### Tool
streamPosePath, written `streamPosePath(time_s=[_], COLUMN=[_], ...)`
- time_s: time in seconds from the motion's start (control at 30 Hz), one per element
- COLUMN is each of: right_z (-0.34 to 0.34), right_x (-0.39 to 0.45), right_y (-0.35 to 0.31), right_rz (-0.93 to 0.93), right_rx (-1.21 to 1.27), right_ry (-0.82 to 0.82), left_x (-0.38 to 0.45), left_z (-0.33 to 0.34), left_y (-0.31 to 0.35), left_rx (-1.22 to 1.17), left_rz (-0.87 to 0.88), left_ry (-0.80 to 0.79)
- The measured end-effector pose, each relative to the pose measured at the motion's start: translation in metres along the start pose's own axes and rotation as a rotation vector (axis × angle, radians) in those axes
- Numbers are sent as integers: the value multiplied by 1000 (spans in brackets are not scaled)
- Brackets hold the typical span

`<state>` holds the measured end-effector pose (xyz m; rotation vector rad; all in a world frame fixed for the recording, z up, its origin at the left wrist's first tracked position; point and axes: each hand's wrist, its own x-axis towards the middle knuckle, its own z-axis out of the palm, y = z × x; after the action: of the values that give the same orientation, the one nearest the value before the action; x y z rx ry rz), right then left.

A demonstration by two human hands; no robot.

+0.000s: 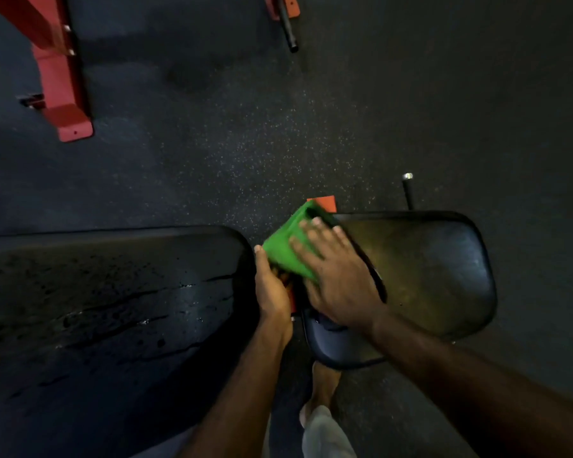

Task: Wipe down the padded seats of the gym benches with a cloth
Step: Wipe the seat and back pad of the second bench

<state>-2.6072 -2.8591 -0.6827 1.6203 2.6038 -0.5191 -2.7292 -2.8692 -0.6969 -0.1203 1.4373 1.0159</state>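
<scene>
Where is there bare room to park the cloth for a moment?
The long pad left of the left hand is bare, though streaked wet. The seat pad beyond the right hand is bare too. The gap between pads is crowded: both hands and the green cloth.

- Dark speckled rubber floor [245,153] is carrying everything.
- Red frame foot [65,104] is sitting on it, upper left.
- Bench w/ long black pad [113,292] & seat pad [437,269] is standing on it.
- Green cloth [286,246] is lying on seat pad's left edge.
</scene>
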Motion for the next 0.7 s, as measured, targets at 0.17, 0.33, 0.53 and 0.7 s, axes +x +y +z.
streamPosePath(time_s=[0.17,0.33,0.53,0.7], right_z=[-12,-7,2,-4], right_x=[-5,-32,-31,-29], right_y=[36,31,7,31], right_rz=[284,-255,185,-84], right_rx=[132,-64,113,-1], right_ry=[158,-59,98,55], left_x=[2,-1,-1,-2], left_z=[-2,-1,-6,-9], left_y=[3,2,-4,-8], left_rx=[55,62,179,207], left_rz=[35,67,92,139], left_ry=[-29,-26,-36,-38])
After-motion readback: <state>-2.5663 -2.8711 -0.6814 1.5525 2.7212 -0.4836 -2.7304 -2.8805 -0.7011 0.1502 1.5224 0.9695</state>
